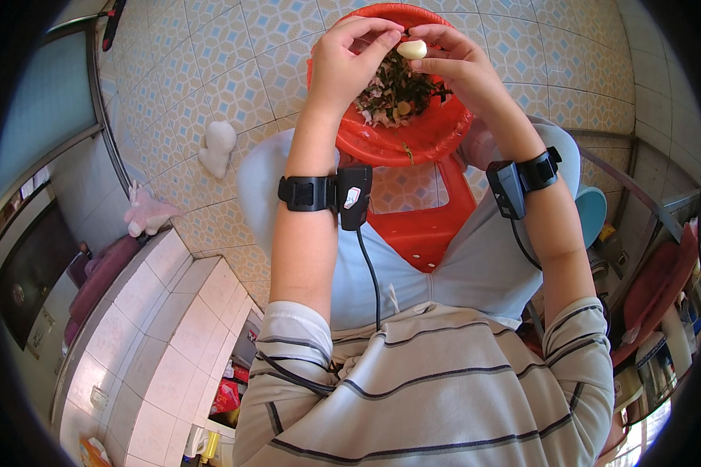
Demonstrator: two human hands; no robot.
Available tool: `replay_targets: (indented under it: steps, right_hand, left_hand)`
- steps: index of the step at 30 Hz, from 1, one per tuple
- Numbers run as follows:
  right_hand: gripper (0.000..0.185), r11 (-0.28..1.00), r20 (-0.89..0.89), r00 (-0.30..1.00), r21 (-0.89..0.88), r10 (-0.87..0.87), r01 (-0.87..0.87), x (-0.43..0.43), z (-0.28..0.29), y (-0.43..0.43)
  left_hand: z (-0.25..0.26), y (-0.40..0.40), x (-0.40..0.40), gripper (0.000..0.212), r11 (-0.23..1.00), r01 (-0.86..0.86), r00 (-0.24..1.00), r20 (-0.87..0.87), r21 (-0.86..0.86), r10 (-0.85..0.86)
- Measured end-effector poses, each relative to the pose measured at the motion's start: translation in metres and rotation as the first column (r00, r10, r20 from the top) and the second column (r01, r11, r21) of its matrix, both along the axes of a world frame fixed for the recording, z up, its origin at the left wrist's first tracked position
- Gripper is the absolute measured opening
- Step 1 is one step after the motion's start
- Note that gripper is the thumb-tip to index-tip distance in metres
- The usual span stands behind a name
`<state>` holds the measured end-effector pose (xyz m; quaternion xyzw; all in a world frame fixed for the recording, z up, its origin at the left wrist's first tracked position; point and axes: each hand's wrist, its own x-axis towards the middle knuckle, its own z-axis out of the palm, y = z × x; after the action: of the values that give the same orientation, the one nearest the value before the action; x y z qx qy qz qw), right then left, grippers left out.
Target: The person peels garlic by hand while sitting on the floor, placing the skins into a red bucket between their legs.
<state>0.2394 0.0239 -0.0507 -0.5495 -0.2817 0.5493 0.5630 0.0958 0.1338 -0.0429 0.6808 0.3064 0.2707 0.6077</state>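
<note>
A pale peeled garlic clove (412,49) is held between the thumb and fingers of my right hand (458,61). My left hand (350,58) is just left of it, with thumb and index fingertips pinched close together. A small dark bit shows between the fingertips of both hands, too small to name. Both hands are above a red bin (406,153) that looks lined with a red plastic bag. Inside the bin lie green vegetable scraps (409,93) mixed with pale pinkish peelings (380,114).
Between my knees is a red plastic stool (423,233). A white plush-like object (218,149) lies on the patterned tile floor (222,70). Further left, a pink soft toy (149,210) sits by a tiled ledge (146,309). At right are a blue basin (591,216) and a metal frame (631,181).
</note>
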Motion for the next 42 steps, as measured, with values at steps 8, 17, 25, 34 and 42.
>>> replay_targets:
  steps: [8, 17, 25, 34, 42]
  right_hand:
    - [0.029, 0.997, -0.088, 0.996, 0.075, 0.007, 0.0, 0.001, -0.008, 0.001]
    - [0.022, 0.999, -0.082, 0.996, 0.037, 0.023, -0.02, -0.001, -0.006, 0.001]
    - [0.017, 0.99, -0.404, 0.908, 0.037, -0.111, 0.137, 0.003, -0.005, 0.002]
    - [0.028, 0.983, -0.634, 0.766, 0.043, -0.11, 0.177, 0.008, -0.006, -0.001]
    - [0.037, 0.967, -0.807, 0.577, 0.028, -0.128, 0.254, 0.021, -0.018, -0.005]
  left_hand:
    - [0.01, -0.004, -0.002, 0.015, 0.938, 0.165, 0.986, -0.071, 0.304, -0.151]
    - [-0.011, 0.0, -0.002, 0.018, 0.994, 0.05, 0.993, -0.113, 0.094, -0.039]
    - [0.002, -0.008, 0.003, 0.026, 0.96, 0.101, 0.992, -0.042, -0.261, -0.116]
    - [0.005, -0.01, 0.005, 0.029, 0.971, 0.185, 0.982, 0.005, -0.151, -0.187]
    - [0.008, -0.009, 0.004, 0.025, 0.942, 0.189, 0.982, 0.057, -0.277, -0.18]
